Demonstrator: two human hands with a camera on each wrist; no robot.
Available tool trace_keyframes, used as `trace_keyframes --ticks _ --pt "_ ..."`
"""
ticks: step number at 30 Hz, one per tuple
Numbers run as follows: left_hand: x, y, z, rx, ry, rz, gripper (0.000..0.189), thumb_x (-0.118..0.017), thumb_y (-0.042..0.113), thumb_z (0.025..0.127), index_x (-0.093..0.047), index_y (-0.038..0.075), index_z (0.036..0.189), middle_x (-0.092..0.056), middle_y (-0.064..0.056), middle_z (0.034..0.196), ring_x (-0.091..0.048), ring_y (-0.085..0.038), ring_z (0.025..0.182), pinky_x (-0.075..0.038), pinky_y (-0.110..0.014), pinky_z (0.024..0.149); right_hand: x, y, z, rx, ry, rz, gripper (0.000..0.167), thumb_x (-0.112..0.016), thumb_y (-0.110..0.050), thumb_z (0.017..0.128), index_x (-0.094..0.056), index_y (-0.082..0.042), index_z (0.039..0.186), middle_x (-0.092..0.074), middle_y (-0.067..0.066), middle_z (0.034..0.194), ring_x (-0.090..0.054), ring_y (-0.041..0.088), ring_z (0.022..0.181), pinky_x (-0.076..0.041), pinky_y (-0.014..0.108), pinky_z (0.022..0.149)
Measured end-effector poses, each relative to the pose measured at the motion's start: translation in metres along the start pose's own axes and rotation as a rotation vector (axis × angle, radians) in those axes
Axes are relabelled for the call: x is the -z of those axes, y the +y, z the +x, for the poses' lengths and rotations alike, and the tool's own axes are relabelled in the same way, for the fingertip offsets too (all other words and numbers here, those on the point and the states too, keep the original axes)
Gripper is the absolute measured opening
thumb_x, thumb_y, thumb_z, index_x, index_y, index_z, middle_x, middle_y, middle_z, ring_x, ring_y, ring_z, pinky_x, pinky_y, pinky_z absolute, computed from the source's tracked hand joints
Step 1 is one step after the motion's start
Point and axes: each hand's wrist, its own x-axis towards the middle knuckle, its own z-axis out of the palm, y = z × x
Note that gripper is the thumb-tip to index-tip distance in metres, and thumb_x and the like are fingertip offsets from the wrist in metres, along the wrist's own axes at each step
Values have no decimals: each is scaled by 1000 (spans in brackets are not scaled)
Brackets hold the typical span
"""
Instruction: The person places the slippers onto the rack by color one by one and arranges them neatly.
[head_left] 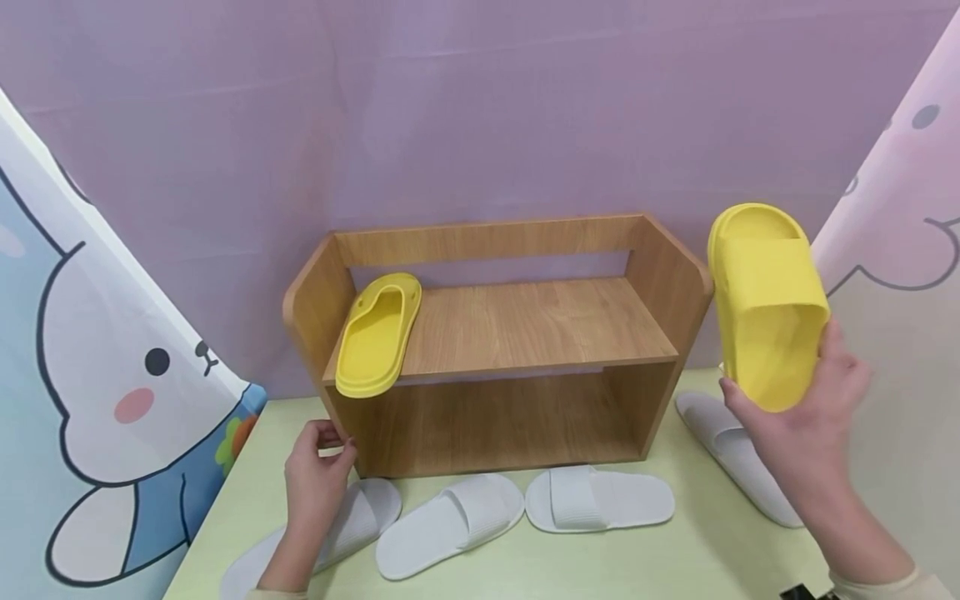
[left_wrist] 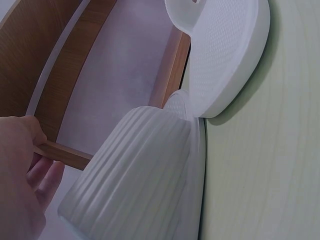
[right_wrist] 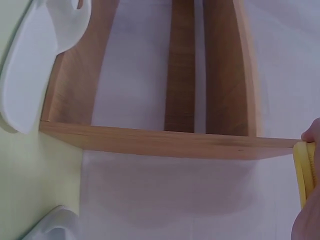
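My right hand (head_left: 817,417) holds a yellow slipper (head_left: 772,292) by its heel end, raised beside the right side of a wooden shoe rack (head_left: 510,325). In the right wrist view, only a strip of that yellow slipper (right_wrist: 304,172) shows at the edge. Low on the rack's left side panel, my left hand (head_left: 318,475) pinches the front edge between thumb and fingers; the left wrist view shows the hand (left_wrist: 22,170) on this panel edge (left_wrist: 67,154). Another yellow slipper (head_left: 375,333) lies on the upper shelf at its left end, toe toward the back.
In front of the rack lie a white slipper (head_left: 450,525), a second white slipper (head_left: 630,500) and a third (head_left: 360,517) partly behind my left forearm. Another pale slipper (head_left: 738,458) is right of the rack. Behind hangs a purple cloth (head_left: 487,108).
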Motion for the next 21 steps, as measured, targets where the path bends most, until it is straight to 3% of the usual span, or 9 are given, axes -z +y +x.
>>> trace_keyframes --ticks 6,12,21 --pt "0 0 0 4 -1 0 30 -78 4 97 -64 8 124 -71 -9 113 -74 -30 105 -59 -15 73 5 -4 3 75 17 55 132 -96 3 65 -32 -38 172 -24 -19 140 -31 2 130 -36 17 103" --pt "0 0 0 0 0 1 30 -78 3 97 -64 8 123 -71 -9 113 -74 -30 105 -59 -14 74 7 -15 1 69 -9 64 133 -97 4 64 -33 -41 171 -27 -21 144 -32 5 132 -37 18 101" --pt "1 1 -1 6 -3 -1 31 -78 3 97 -64 7 124 -71 -9 114 -73 -30 106 -58 -14 75 0 -25 -6 121 -51 88 135 -98 7 60 -36 -34 172 -27 -21 144 -34 8 136 -40 15 96"
